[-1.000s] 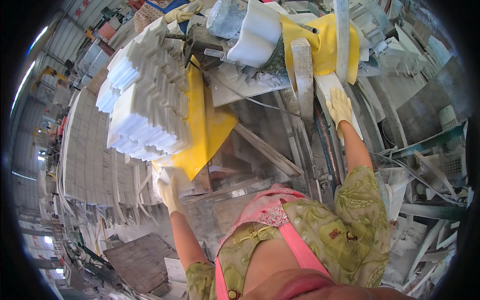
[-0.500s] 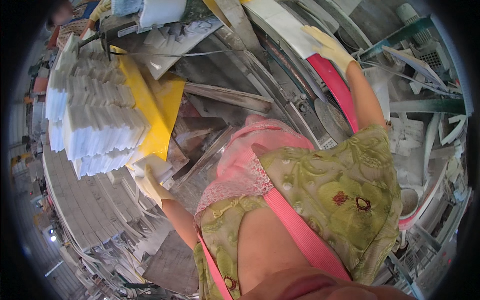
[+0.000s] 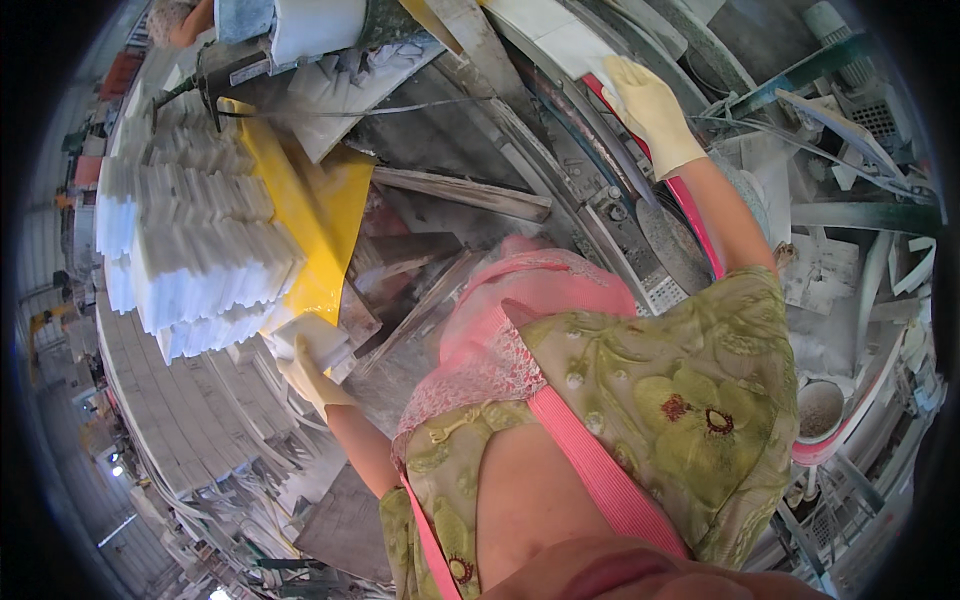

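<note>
My left hand (image 3: 312, 378), in a pale yellow glove, grips a small stack of white tiles (image 3: 308, 338), its thumb over the top face. These tiles sit by the near end of a yellow sheet (image 3: 318, 265). Beside them stand long rows of white stone tiles (image 3: 205, 265) on edge. Out to the right, my right hand (image 3: 648, 108), gloved alike, lies flat with fingers stretched over a red belt (image 3: 692, 220). Its fingertips are near the end of a row of white tiles (image 3: 555, 38) on the belt; whether they touch is unclear.
A wooden beam (image 3: 465, 192) juts between the tile rows and the machine frame. A dusty round disc (image 3: 672, 245) sits beside the belt. Broken slabs (image 3: 815, 270) lie at right, near a bucket (image 3: 818, 410). Another person's arm (image 3: 192, 22) shows at far left.
The white tiles on the belt have shifted away, up and left. My right hand's spread fingers have drawn together over the belt. The tiles in my left hand show more of their edges.
</note>
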`<action>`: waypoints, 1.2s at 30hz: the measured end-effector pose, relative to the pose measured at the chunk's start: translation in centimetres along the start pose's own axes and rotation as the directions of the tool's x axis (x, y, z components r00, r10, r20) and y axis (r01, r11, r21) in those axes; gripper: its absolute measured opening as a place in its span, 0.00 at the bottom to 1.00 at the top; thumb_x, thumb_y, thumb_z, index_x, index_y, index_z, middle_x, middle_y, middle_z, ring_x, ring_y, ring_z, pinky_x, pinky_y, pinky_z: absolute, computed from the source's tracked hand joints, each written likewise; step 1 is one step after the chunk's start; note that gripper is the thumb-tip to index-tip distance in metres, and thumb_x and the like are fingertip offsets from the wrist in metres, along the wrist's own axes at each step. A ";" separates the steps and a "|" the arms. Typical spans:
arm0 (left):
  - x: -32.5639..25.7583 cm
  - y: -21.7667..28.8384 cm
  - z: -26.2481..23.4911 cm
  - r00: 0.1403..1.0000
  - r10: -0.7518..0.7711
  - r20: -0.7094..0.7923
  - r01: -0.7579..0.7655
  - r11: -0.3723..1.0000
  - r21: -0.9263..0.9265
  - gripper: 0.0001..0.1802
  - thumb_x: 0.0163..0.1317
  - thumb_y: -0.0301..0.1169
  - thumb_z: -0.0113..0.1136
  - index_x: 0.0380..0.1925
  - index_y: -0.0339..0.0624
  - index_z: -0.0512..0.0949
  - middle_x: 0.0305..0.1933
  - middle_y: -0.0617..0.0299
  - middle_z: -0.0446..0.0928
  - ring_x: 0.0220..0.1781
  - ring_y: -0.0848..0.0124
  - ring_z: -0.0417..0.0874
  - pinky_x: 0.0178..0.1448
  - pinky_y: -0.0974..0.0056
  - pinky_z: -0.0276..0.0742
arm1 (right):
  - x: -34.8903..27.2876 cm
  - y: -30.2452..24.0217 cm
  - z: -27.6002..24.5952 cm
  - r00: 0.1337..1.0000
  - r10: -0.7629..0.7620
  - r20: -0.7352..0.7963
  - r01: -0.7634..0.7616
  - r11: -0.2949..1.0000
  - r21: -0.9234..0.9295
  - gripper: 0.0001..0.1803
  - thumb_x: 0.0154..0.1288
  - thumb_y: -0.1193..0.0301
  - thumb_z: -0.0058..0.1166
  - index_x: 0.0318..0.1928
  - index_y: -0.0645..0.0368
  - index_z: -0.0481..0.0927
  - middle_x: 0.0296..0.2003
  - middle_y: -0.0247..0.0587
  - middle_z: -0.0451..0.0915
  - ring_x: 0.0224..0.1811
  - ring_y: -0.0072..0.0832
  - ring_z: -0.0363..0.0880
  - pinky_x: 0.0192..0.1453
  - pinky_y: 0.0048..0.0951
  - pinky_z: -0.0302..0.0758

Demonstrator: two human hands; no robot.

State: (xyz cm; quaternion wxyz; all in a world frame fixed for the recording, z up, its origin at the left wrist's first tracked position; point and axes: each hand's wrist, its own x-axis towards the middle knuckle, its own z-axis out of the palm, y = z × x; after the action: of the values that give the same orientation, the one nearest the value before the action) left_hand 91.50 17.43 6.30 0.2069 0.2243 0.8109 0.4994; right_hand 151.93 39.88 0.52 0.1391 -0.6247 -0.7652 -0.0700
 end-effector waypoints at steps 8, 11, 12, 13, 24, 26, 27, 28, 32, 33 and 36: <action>-1.4 1.0 0.3 0.998 0.054 0.045 -0.048 0.990 -0.129 0.36 0.63 0.39 0.64 0.68 0.35 0.65 0.58 0.51 0.75 0.55 0.61 0.80 0.55 0.56 0.83 | 4.3 -0.6 1.3 0.969 -0.245 0.014 0.244 0.953 -0.178 0.38 0.63 0.65 0.61 0.71 0.62 0.64 0.70 0.47 0.69 0.74 0.36 0.65 0.79 0.42 0.58; -1.9 1.5 0.5 0.998 0.048 0.026 -0.046 0.995 -0.093 0.35 0.63 0.39 0.64 0.68 0.38 0.65 0.59 0.52 0.74 0.57 0.62 0.79 0.57 0.57 0.81 | 5.4 -0.9 1.5 0.962 -0.260 0.089 0.273 0.943 -0.191 0.45 0.58 0.67 0.64 0.73 0.67 0.59 0.72 0.49 0.66 0.75 0.38 0.63 0.79 0.42 0.58; -2.1 1.7 0.5 1.000 0.024 0.017 -0.022 0.995 -0.102 0.35 0.64 0.39 0.64 0.68 0.39 0.65 0.60 0.52 0.74 0.57 0.62 0.79 0.58 0.57 0.81 | 5.9 -0.9 1.6 0.956 -0.269 0.117 0.289 0.931 -0.221 0.45 0.57 0.69 0.64 0.73 0.67 0.59 0.72 0.49 0.66 0.76 0.38 0.63 0.80 0.42 0.57; -2.2 1.8 0.5 1.000 0.002 0.007 -0.002 0.994 -0.110 0.34 0.64 0.38 0.64 0.68 0.39 0.65 0.60 0.52 0.74 0.57 0.62 0.79 0.58 0.57 0.81 | 6.4 -0.9 1.7 0.950 -0.276 0.143 0.305 0.920 -0.248 0.46 0.56 0.70 0.64 0.73 0.67 0.59 0.73 0.50 0.65 0.76 0.38 0.63 0.80 0.41 0.57; 2.5 -1.8 -1.0 0.993 0.026 -0.114 0.004 0.966 0.259 0.34 0.60 0.39 0.67 0.61 0.30 0.71 0.54 0.43 0.80 0.54 0.54 0.82 0.56 0.54 0.78 | 9.1 -0.9 -0.7 0.869 -0.471 0.149 0.493 0.851 -0.183 0.42 0.56 0.66 0.64 0.71 0.64 0.64 0.70 0.49 0.68 0.75 0.40 0.64 0.79 0.40 0.58; 2.8 -2.1 -1.0 0.991 0.020 -0.131 0.014 0.968 0.250 0.35 0.59 0.41 0.68 0.61 0.30 0.71 0.56 0.42 0.80 0.55 0.53 0.82 0.59 0.53 0.77 | 10.3 -1.0 -2.8 0.854 -0.519 0.042 0.511 0.822 -0.252 0.32 0.59 0.60 0.64 0.61 0.62 0.75 0.60 0.55 0.78 0.64 0.42 0.76 0.69 0.43 0.70; 2.7 -2.3 -1.0 0.991 -0.013 -0.131 0.045 0.969 0.245 0.36 0.58 0.42 0.68 0.61 0.30 0.71 0.56 0.42 0.79 0.56 0.52 0.82 0.60 0.53 0.76 | 11.1 -1.5 -3.5 0.912 -0.381 0.151 0.407 0.887 -0.221 0.28 0.59 0.59 0.64 0.57 0.62 0.78 0.55 0.56 0.80 0.59 0.44 0.79 0.64 0.45 0.73; 2.5 -2.3 -0.9 0.994 -0.002 -0.111 0.031 0.965 0.261 0.37 0.59 0.43 0.68 0.62 0.31 0.70 0.57 0.42 0.79 0.57 0.53 0.81 0.62 0.53 0.75 | 11.7 -1.9 -4.0 0.936 -0.227 0.267 0.286 0.936 -0.206 0.25 0.60 0.57 0.63 0.52 0.61 0.81 0.49 0.58 0.83 0.54 0.46 0.81 0.59 0.47 0.76; 2.4 -1.4 -1.0 0.995 0.097 0.019 -0.093 0.846 0.526 0.49 0.63 0.62 0.58 0.73 0.36 0.63 0.68 0.42 0.74 0.72 0.52 0.71 0.74 0.54 0.64 | 12.1 -6.5 -4.0 0.998 -0.030 0.047 0.030 0.999 0.014 0.23 0.66 0.51 0.59 0.39 0.63 0.86 0.35 0.63 0.84 0.39 0.53 0.84 0.43 0.50 0.79; 2.2 -0.9 -1.1 0.997 0.036 0.068 -0.066 0.845 0.530 0.45 0.67 0.60 0.55 0.73 0.39 0.65 0.75 0.47 0.68 0.76 0.56 0.67 0.76 0.57 0.60 | 12.5 -8.7 -3.5 0.999 -0.032 0.043 0.024 0.984 0.176 0.25 0.68 0.51 0.58 0.41 0.65 0.85 0.36 0.59 0.86 0.38 0.49 0.85 0.43 0.46 0.79; 1.1 0.6 -1.6 0.967 0.121 0.222 -0.214 0.858 0.466 0.41 0.67 0.61 0.55 0.64 0.36 0.73 0.63 0.45 0.77 0.64 0.57 0.78 0.68 0.58 0.71 | 9.5 -17.7 -2.1 0.976 -0.123 0.182 -0.098 0.497 0.862 0.27 0.71 0.51 0.58 0.45 0.68 0.85 0.35 0.41 0.86 0.36 0.28 0.82 0.43 0.34 0.75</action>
State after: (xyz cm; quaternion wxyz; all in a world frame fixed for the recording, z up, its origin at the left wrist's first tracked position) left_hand 89.82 17.10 7.37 0.1739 0.3844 0.8647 0.2725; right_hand 133.18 44.49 6.58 0.3478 -0.4686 -0.7115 0.3914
